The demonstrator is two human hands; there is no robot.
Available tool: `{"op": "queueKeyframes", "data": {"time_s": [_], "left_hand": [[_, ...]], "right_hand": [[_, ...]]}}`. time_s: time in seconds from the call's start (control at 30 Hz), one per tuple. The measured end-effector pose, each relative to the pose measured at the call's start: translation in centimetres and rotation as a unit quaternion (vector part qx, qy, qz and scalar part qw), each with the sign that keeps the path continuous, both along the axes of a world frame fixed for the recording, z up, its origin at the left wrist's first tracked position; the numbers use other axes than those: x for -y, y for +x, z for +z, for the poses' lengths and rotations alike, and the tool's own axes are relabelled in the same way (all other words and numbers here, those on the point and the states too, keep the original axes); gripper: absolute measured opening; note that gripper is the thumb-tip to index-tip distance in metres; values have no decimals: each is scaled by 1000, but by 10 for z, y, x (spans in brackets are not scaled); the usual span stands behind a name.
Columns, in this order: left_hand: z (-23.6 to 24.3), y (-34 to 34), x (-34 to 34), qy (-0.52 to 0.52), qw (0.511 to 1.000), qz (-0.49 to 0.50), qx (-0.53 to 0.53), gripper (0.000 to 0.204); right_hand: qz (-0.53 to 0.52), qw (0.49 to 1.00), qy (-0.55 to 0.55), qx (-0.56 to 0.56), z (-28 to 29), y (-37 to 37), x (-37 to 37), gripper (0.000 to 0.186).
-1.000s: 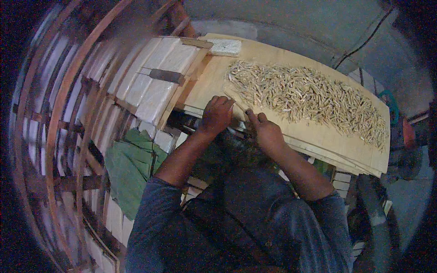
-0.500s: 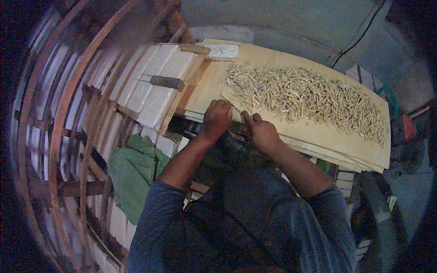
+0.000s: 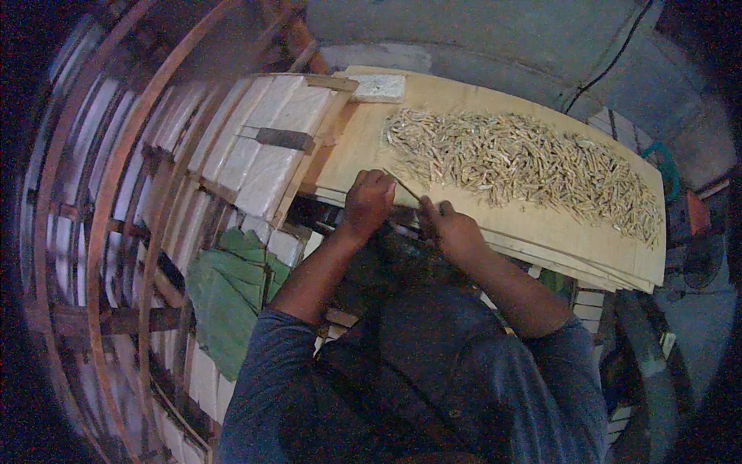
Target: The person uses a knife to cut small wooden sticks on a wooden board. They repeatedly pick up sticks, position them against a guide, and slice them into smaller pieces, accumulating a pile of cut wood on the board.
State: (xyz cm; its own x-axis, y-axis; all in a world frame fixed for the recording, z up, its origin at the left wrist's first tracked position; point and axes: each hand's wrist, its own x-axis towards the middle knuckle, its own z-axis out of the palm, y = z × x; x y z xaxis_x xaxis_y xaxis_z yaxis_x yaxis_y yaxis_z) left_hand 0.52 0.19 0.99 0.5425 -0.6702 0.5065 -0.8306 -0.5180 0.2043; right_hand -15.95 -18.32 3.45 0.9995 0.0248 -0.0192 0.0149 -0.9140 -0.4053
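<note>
At the near edge of a pale board (image 3: 479, 216), both my hands are closed and close together. My left hand (image 3: 369, 204) is curled into a fist on the board's edge; what it grips, if anything, is hidden by the fingers. My right hand (image 3: 450, 225) is closed on the near end of a thin, dark stick-like thing (image 3: 405, 187), whose far end slants up past the left knuckles. Whether it is a blade or a plain stick I cannot tell. Just beyond lies a wide heap of short, pale, stick-like pieces (image 3: 518, 158).
Left of the board, white wrapped blocks (image 3: 267, 108) sit in a wooden frame, with a two-pronged, dark-handled tool (image 3: 284, 139) on top. Another white block (image 3: 379, 88) lies at the board's far left. Green leaf-like sheets (image 3: 228, 298) hang beside my left arm. Curved wooden slats (image 3: 99, 232) stand farther left.
My right hand has shifted slightly right and down, away from the left, so more of the thin stick-like thing shows between them. The left hand has hardly moved.
</note>
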Motion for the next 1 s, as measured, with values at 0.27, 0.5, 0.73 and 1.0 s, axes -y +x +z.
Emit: {"op": "queueKeyframes", "data": {"time_s": [0.27,0.5,0.73,1.0], "left_hand": [[1,0,-1,18,1000,8,0,12],[6,-6,-5,1,999,34,2,12],[-12,2,-9,12,999,11,37,13],[-3,-4,-14,-2,1000,23,7,15]], "right_hand": [[14,1000,1,13,11,16,-5,74],[6,1000,-15,-25,12,-11,11,69],[15,1000,-5,21,2,19,-6,69],[13,1000,-16,-14,15,-9,3,73]]}}
